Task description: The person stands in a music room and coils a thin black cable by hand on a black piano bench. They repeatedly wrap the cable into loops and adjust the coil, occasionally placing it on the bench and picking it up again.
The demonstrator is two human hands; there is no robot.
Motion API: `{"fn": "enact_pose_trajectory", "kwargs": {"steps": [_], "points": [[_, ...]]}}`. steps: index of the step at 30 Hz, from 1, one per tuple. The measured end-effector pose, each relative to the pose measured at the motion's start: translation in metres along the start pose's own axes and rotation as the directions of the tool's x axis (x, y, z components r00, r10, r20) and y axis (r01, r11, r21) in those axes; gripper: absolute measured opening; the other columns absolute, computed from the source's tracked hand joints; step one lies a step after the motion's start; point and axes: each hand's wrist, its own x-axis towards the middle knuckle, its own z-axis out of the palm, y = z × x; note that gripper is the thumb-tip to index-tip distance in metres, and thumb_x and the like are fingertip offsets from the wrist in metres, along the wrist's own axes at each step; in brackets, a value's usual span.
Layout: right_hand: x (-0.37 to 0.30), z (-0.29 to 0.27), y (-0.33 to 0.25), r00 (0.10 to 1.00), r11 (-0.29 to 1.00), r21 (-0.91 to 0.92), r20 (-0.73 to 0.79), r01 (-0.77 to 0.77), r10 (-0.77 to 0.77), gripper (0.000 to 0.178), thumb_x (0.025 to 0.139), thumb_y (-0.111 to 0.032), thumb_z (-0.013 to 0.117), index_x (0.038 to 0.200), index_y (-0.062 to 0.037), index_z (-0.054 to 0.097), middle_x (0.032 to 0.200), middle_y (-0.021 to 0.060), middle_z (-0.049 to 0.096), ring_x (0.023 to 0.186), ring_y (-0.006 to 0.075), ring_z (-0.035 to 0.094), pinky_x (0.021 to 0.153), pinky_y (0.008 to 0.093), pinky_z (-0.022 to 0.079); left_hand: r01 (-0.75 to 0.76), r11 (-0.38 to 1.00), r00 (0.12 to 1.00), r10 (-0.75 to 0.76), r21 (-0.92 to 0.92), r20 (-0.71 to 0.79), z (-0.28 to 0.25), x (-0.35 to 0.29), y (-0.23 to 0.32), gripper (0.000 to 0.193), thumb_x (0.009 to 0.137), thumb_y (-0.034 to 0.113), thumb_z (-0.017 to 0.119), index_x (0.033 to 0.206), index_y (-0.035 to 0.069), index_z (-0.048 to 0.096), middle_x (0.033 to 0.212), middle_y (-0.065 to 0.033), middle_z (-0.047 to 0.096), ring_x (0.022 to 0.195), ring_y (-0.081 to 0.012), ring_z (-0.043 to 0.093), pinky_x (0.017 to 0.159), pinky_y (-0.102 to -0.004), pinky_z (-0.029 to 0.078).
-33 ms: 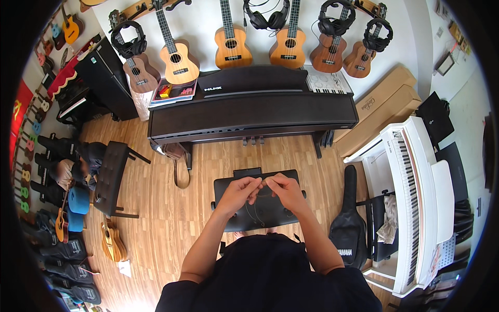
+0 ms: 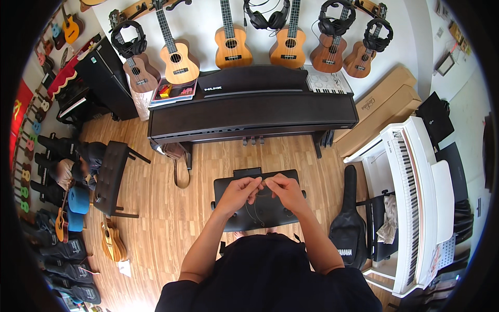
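Note:
Above a black padded bench (image 2: pixel 236 225), my left hand (image 2: pixel 241 193) and my right hand (image 2: pixel 285 191) meet almost fingertip to fingertip. Both are closed in a pinch on a thin, wiry string (image 2: pixel 248 212), whose loose curve hangs below my fingers against the bench top. The bit right between the fingertips is too small to make out clearly. The bench stands directly in front of my body.
Ahead is a dark digital piano (image 2: pixel 249 112), with ukuleles (image 2: pixel 234 49) and headphones hanging above. A white piano (image 2: pixel 410 208) and a black instrument bag (image 2: pixel 349 223) stand at right. On the left are a brown padded bench (image 2: pixel 110 179), a guitar (image 2: pixel 112 242) and a seated person (image 2: pixel 65 174).

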Motion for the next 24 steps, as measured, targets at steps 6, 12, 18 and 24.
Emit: {"fn": "enact_pose_trajectory", "kwargs": {"steps": [6,12,18,24], "points": [[-0.003,-0.003,-0.006,0.998,0.993,0.109,-0.024,-0.05,0.053,0.019,0.091,-0.013,0.063,0.103,0.0002,0.069,0.087,0.0053,0.058,0.069,0.0111,0.059,0.064,0.0235,0.048,-0.092,0.994,0.989,0.098,0.058,-0.114,0.004,0.001,-0.005,0.029,0.098,0.028,0.054,0.092,0.001,0.062,0.059,0.0047,0.044,0.053,-0.0057,0.041,0.05,-0.0212,0.034],[-0.007,-0.012,-0.018,0.995,0.998,0.059,-0.094,0.033,-0.027,0.015,0.089,-0.006,0.064,0.101,0.0021,0.069,0.091,0.0077,0.062,0.077,0.0139,0.063,0.074,0.0245,0.053,-0.118,0.993,0.984,0.115,-0.017,-0.139,0.002,0.0,-0.002,0.028,0.099,0.026,0.052,0.089,0.002,0.06,0.059,0.0048,0.04,0.052,-0.006,0.04,0.05,-0.0211,0.034],[-0.007,-0.011,-0.014,0.992,0.986,-0.157,-0.111,0.047,-0.065,0.017,0.09,-0.008,0.064,0.103,0.0033,0.067,0.097,0.0088,0.065,0.087,0.0157,0.066,0.081,0.0256,0.052,-0.049,0.992,0.997,0.042,-0.119,-0.063,0.002,-0.004,0.0,0.028,0.1,0.027,0.051,0.088,0.003,0.059,0.058,0.0045,0.04,0.051,-0.0068,0.039,0.051,-0.0218,0.034],[-0.011,0.006,0.0,0.996,0.913,0.401,0.001,-0.078,0.085,0.026,0.093,-0.013,0.061,0.11,0.0067,0.064,0.103,0.0142,0.067,0.095,0.0204,0.066,0.09,0.0304,0.052,-0.09,0.988,0.993,0.08,-0.123,-0.086,0.009,-0.005,-0.004,0.027,0.1,0.026,0.052,0.088,0.003,0.059,0.059,0.0039,0.04,0.052,-0.0075,0.04,0.052,-0.0219,0.035]]}}
